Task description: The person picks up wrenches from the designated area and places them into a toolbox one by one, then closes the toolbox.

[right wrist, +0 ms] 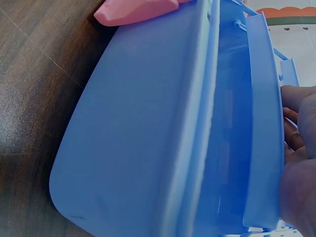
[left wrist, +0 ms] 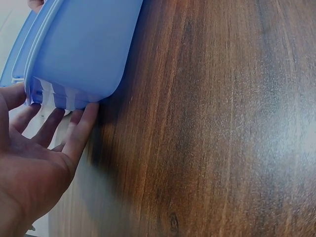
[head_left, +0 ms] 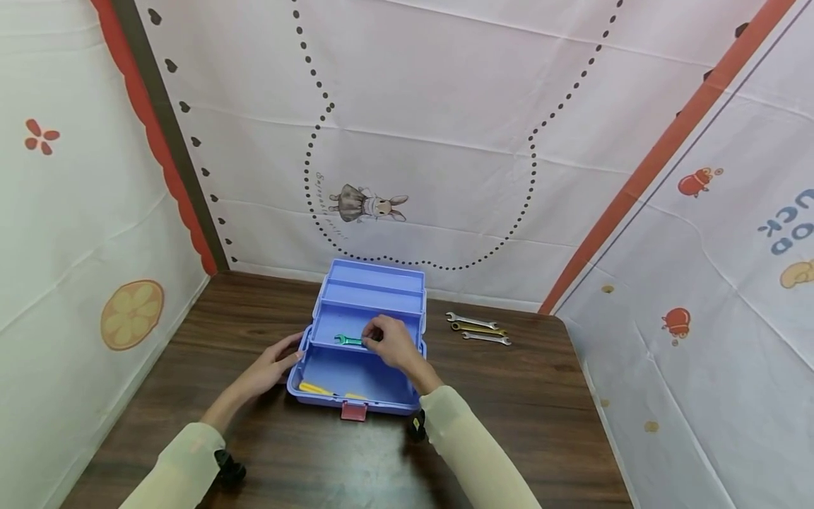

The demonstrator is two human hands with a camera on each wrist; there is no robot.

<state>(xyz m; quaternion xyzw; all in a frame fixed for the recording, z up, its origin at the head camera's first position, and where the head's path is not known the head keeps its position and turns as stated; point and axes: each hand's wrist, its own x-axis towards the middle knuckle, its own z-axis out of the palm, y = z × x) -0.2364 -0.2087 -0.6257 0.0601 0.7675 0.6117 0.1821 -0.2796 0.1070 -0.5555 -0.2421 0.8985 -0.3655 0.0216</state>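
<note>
Beneath the right fingers point(head_left: 376, 326), a green wrench point(head_left: 347, 340), seemingly pinched by one end at the middle tray point(head_left: 346, 322) of an opened blue toolbox point(head_left: 388, 408). Cannot tell whether resting on the tray floor or just above it; hidden behind the tray wall in the right wrist view. Against the left fingers point(left wrist: 80, 133), the toolbox's side, touched with fairly straight fingertips and not grasped, probably for steadying.

Judged done: toolbox opened, with the upper tray point(head_left: 375, 300) raised beyond the right fingers; nearer the person than those fingers, a yellow-handled tool point(head_left: 314, 388) and another yellow piece point(head_left: 355, 396) already inside the lower compartment point(head_left: 362, 371). Judged under way: green wrench at the tray, not yet let go. Left outside, to the right of the right fingers on the bench point(head_left: 521, 396): a far silver wrench point(head_left: 472, 321), a yellow wrench point(head_left: 477, 329) and a near silver wrench point(head_left: 486, 338), untouched. Only partly through, then.
</note>
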